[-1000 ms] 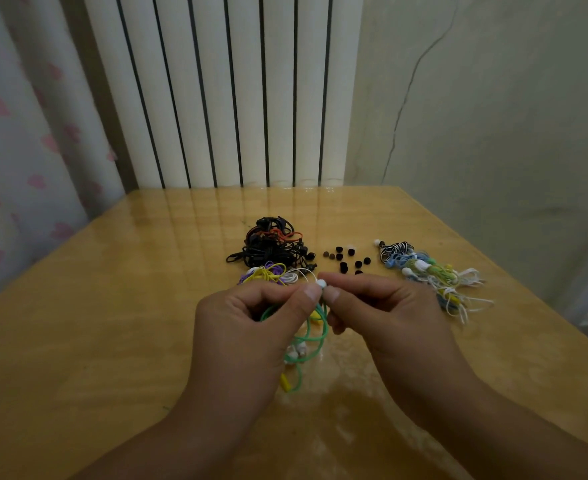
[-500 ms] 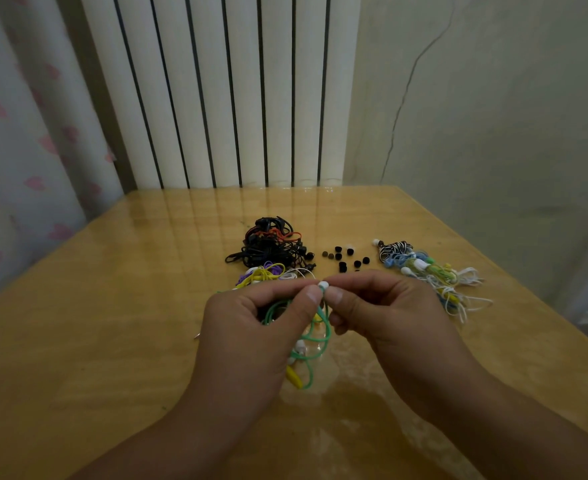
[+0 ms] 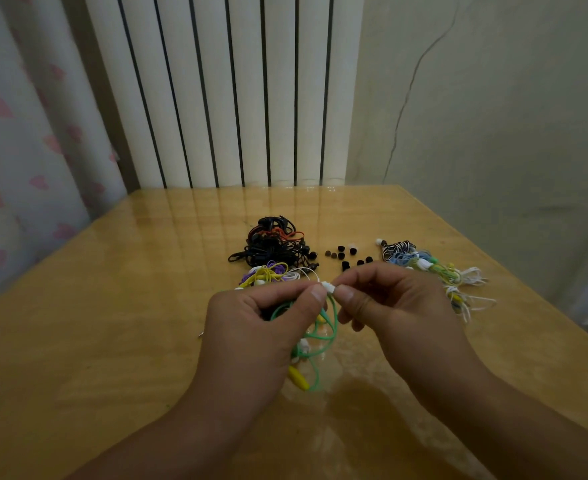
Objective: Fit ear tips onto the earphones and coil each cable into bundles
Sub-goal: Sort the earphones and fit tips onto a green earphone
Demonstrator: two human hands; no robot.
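Note:
My left hand (image 3: 258,327) grips a green earphone, whose green cable (image 3: 323,341) hangs in loops below it to a yellow plug (image 3: 299,377). Thumb and fingers of my right hand (image 3: 389,306) pinch a small white ear tip (image 3: 328,287) at the earbud's end, right where the two hands meet. Loose black ear tips (image 3: 346,258) lie scattered on the table behind my hands. A tangled black and orange earphone pile (image 3: 272,245) sits behind the left hand, with yellow and purple cables (image 3: 268,274) just in front of it.
Coiled earphone bundles, striped, blue, green and white (image 3: 431,271), lie in a row at the right. The glossy wooden table (image 3: 95,323) ends against a white ribbed radiator (image 3: 230,98) and a cracked wall. A curtain with pink hearts (image 3: 15,133) hangs at left.
Both hands stay together at the earbud, shifting slightly. The hanging green cable loops have swung a little lower beneath the left hand.

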